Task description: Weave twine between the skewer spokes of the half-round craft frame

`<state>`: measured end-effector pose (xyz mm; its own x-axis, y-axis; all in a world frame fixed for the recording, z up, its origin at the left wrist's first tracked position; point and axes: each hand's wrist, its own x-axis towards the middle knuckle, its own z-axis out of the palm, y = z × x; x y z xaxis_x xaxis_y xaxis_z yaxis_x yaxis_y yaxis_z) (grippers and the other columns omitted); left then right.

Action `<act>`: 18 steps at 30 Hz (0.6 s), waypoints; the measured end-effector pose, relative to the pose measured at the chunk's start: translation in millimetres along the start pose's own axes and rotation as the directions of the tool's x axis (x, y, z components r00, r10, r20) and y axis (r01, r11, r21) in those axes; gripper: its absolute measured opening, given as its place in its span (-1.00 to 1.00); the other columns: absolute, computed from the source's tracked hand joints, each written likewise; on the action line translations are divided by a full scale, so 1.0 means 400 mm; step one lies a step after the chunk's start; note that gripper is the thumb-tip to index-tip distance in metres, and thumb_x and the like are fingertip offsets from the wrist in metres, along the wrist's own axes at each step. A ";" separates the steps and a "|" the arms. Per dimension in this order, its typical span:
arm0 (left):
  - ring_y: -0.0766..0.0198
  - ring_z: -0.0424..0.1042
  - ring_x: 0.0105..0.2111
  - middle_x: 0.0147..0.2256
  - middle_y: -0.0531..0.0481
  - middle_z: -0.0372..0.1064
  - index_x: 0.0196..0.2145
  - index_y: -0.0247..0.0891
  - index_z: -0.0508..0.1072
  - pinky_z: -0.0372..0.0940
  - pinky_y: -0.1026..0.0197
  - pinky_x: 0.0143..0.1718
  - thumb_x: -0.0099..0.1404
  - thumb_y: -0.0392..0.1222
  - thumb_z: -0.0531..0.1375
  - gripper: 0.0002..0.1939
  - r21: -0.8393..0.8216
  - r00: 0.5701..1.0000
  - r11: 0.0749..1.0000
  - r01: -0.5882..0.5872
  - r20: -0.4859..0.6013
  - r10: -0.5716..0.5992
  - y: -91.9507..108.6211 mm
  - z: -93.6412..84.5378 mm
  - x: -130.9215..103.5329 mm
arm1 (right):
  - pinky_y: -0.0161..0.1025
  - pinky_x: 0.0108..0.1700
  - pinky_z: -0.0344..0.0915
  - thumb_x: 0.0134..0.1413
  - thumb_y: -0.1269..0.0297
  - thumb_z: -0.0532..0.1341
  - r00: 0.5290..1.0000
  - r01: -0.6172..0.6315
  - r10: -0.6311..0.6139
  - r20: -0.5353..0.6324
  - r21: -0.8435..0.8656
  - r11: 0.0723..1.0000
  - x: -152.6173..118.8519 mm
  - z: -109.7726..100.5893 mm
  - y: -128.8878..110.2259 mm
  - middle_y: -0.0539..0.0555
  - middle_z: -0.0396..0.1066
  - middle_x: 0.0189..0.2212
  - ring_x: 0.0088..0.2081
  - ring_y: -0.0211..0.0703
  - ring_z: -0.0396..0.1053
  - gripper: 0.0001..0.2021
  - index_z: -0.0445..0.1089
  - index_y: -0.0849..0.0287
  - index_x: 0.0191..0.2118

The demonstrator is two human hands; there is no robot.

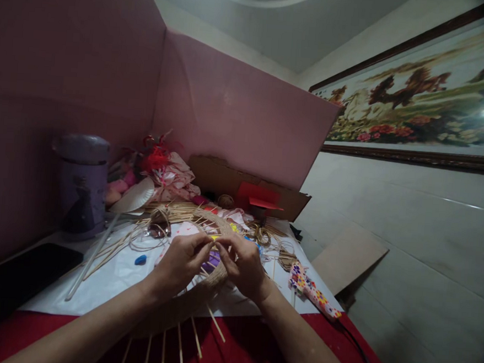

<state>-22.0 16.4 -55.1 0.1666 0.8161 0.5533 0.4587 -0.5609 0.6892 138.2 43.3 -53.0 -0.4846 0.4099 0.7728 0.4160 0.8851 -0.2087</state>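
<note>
My left hand [184,257] and my right hand [242,262] meet at the middle of the table, thumbs and fingertips pinched close together. Between the fingertips shows a small yellow piece [215,237], mostly hidden by them. Under and around my hands is a ring wrapped in brown twine [214,279], with thin wooden sticks [196,336] poking out toward the front edge. A purple patch [211,262] is visible inside the ring, just below my fingers. To the left, a small blue lump [140,260] lies on the white sheet [115,275].
At left stand a purple cup-like container [82,187] and a dark flat object [23,277]. Bundled sticks [177,211], loose twine [160,217] and pink cloth [176,179] lie behind. A flower-patterned glue gun [313,291] rests right; its cord runs off the red tablecloth [255,343].
</note>
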 end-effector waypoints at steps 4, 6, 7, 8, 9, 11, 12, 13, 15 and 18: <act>0.34 0.29 -0.55 -0.53 -0.03 0.40 -0.36 -0.35 0.48 0.15 0.29 -0.48 0.20 -0.32 0.02 -0.78 0.111 0.996 0.990 -0.085 0.016 0.084 -0.008 0.001 0.004 | -0.27 -0.29 0.25 0.15 0.41 0.06 0.998 0.052 -0.051 0.023 -0.054 0.997 0.002 -0.005 0.001 0.09 0.41 -0.42 -0.39 -0.21 0.33 -0.85 0.37 0.22 -0.26; 0.32 0.31 -0.53 -0.50 -0.05 0.43 -0.34 -0.35 0.48 0.16 0.28 -0.46 0.19 -0.34 0.03 -0.77 0.137 0.994 0.985 -0.109 0.013 0.108 -0.015 0.004 0.005 | -0.26 -0.27 0.25 0.14 0.42 0.05 0.997 0.069 -0.066 0.037 -0.082 0.994 0.001 -0.003 -0.001 0.11 0.41 -0.40 -0.36 -0.19 0.34 -0.85 0.37 0.24 -0.25; 0.31 0.33 -0.51 -0.48 -0.07 0.45 -0.33 -0.36 0.48 0.17 0.27 -0.45 0.19 -0.34 0.03 -0.77 0.141 0.993 0.983 -0.116 0.011 0.115 -0.019 0.006 0.005 | -0.26 -0.28 0.25 0.13 0.44 0.06 0.997 0.073 -0.069 0.042 -0.101 0.992 0.001 -0.001 -0.003 0.11 0.41 -0.40 -0.36 -0.18 0.34 -0.85 0.37 0.24 -0.26; 0.30 0.35 -0.49 -0.46 -0.08 0.46 -0.32 -0.36 0.49 0.17 0.26 -0.43 0.19 -0.34 0.03 -0.77 0.143 0.992 0.982 -0.124 0.011 0.123 -0.023 0.008 0.004 | -0.25 -0.29 0.24 0.11 0.45 0.06 0.997 0.072 -0.067 0.044 -0.123 0.990 0.000 0.002 -0.004 0.11 0.40 -0.42 -0.36 -0.17 0.33 -0.85 0.37 0.25 -0.27; 0.30 0.36 -0.48 -0.44 -0.08 0.47 -0.32 -0.35 0.49 0.18 0.26 -0.42 0.19 -0.34 0.03 -0.77 0.141 0.991 0.981 -0.131 0.012 0.131 -0.026 0.010 0.004 | -0.25 -0.30 0.24 0.08 0.46 0.07 0.997 0.066 -0.061 0.042 -0.145 0.987 -0.001 0.005 -0.005 0.10 0.38 -0.44 -0.37 -0.17 0.32 -0.86 0.37 0.25 -0.29; 0.31 0.35 -0.48 -0.45 -0.06 0.47 -0.32 -0.33 0.50 0.17 0.27 -0.41 0.19 -0.34 0.04 -0.77 0.127 0.990 0.982 -0.139 0.021 0.137 -0.028 0.013 0.002 | -0.27 -0.35 0.21 0.02 0.48 0.09 0.999 0.048 -0.045 0.024 -0.173 0.984 -0.003 0.012 -0.007 0.07 0.35 -0.49 -0.42 -0.18 0.29 -0.87 0.37 0.24 -0.35; 0.33 0.33 -0.50 -0.48 -0.03 0.45 -0.34 -0.32 0.50 0.16 0.28 -0.43 0.19 -0.33 0.04 -0.78 0.112 0.992 0.985 -0.129 0.023 0.128 -0.026 0.013 0.002 | -0.27 -0.37 0.20 0.01 0.49 0.09 0.999 0.038 -0.038 0.008 -0.175 0.984 -0.004 0.015 -0.007 0.05 0.33 -0.51 -0.44 -0.19 0.28 -0.88 0.37 0.23 -0.38; 0.34 0.30 -0.53 -0.52 -0.01 0.42 -0.37 -0.32 0.50 0.14 0.29 -0.46 0.19 -0.32 0.05 -0.78 0.089 0.994 0.990 -0.108 0.024 0.106 -0.022 0.012 0.002 | -0.28 -0.38 0.20 0.01 0.49 0.09 1.000 0.026 -0.029 -0.012 -0.169 0.985 -0.004 0.017 -0.007 0.04 0.32 -0.53 -0.46 -0.20 0.26 -0.88 0.36 0.23 -0.41; 0.37 0.24 -0.59 -0.60 0.05 0.34 -0.43 -0.31 0.48 0.11 0.31 -0.53 0.20 -0.27 0.04 -0.78 0.015 0.999 0.999 -0.032 0.023 0.032 -0.011 0.008 0.003 | -0.29 -0.38 0.20 0.03 0.48 0.09 0.999 0.011 -0.017 -0.043 -0.133 0.991 -0.002 0.018 -0.004 0.03 0.32 -0.54 -0.47 -0.22 0.26 -0.88 0.35 0.23 -0.40; 0.40 0.15 -0.66 -0.69 0.12 0.21 -0.48 -0.32 0.45 0.06 0.33 -0.61 0.21 -0.22 0.03 -0.76 -0.103 0.997 0.992 0.076 0.026 -0.074 0.004 0.001 0.006 | -0.29 -0.31 0.24 0.11 0.45 0.06 0.999 0.040 -0.041 -0.021 -0.044 0.998 0.001 0.011 0.002 0.08 0.40 -0.44 -0.38 -0.21 0.34 -0.86 0.35 0.25 -0.29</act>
<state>-20.3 17.3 -53.0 0.1550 0.8588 0.4884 0.3777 -0.5083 0.7739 135.0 45.2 -55.3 -0.4851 0.3691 0.7928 0.4302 0.8900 -0.1511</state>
